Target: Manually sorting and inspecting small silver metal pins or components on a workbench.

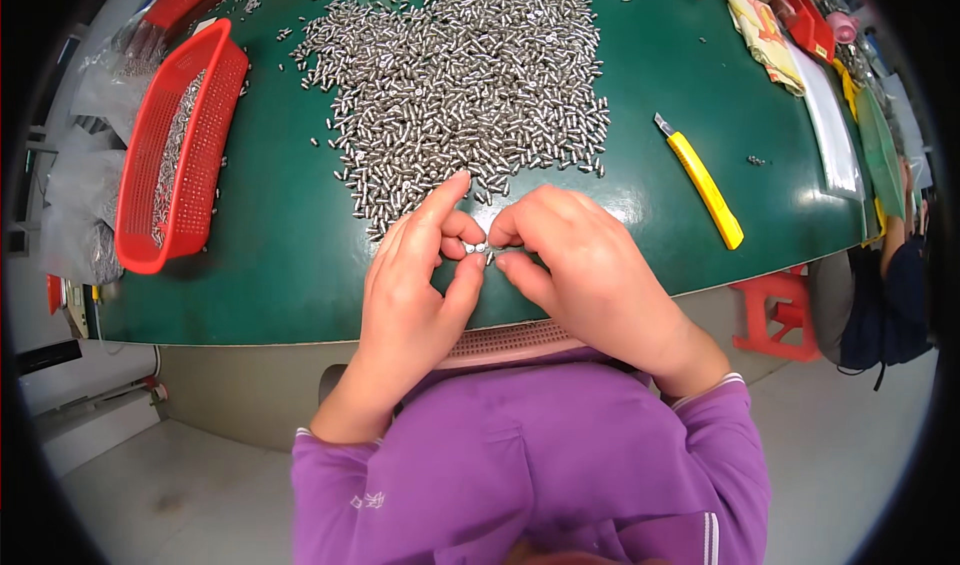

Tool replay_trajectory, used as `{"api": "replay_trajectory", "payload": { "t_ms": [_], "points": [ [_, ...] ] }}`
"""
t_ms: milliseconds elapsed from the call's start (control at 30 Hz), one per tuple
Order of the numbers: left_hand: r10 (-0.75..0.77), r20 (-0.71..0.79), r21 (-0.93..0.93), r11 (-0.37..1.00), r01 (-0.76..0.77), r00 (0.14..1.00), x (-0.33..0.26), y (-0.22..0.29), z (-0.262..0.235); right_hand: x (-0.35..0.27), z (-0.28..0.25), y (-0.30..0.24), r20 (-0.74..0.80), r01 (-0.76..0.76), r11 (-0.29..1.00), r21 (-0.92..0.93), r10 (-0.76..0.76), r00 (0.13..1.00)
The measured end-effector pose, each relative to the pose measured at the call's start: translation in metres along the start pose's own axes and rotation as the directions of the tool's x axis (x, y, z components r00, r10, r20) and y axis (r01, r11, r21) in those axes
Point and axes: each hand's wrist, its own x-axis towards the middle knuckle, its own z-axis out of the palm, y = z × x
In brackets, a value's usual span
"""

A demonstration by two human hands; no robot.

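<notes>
Over the near edge of the table, my two hands meet fingertip to fingertip. My left hand [408, 277] is closed in a pinch, with the shiny ends of small silver metal pins [474, 248] showing between thumb and fingers; its index finger stretches toward the pile. Curled opposite it, my right hand [590, 255] has thumb and index finger closed around another small metal pin [490, 257], mostly hidden by the fingertips. Just beyond lies a broad pile of the same short silver pins [470, 95], heaped loosely.
A red perforated basket [138, 205] holding metal pins stands at the left on the green table [660, 255]. To the right lies a yellow utility knife [708, 190], blade out. A pink basket rim [515, 343] sits below the table edge. Another person [885, 315] is at the far right.
</notes>
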Motion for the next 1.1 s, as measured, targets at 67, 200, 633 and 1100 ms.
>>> {"api": "replay_trajectory", "payload": {
  "t_ms": [67, 200, 633, 1100],
  "points": [
    [-0.017, -0.002, -0.001, 1.0, 0.017, 1.0, -0.0006, 0.0006, 0.0002, 0.0017, -0.0024, -0.0047, 0.002, -0.076, 0.997, 0.034, 0.076, 0.997],
    [-0.013, 0.009, -0.004, 1.0, 0.013, 1.0, 0.0014, 0.001, 0.0014, 0.0047, -0.0045, -0.0058, 0.0, -0.045, 0.999, -0.024, 0.045, 0.999],
    [-0.022, 0.009, 0.049, 0.999, 0.021, 1.0, 0.0011, 0.0058, -0.0008, 0.006, -0.0039, -0.0036, 0.002, -0.057, 0.997, -0.054, 0.057, 0.998],
    [-0.004, 0.004, 0.039, 0.999, 0.004, 1.0, 0.0003, 0.0038, -0.0006, 0.0058, -0.0049, -0.0077, 0.001, -0.04, 0.998, -0.05, 0.04, 0.999]
  ]
}}
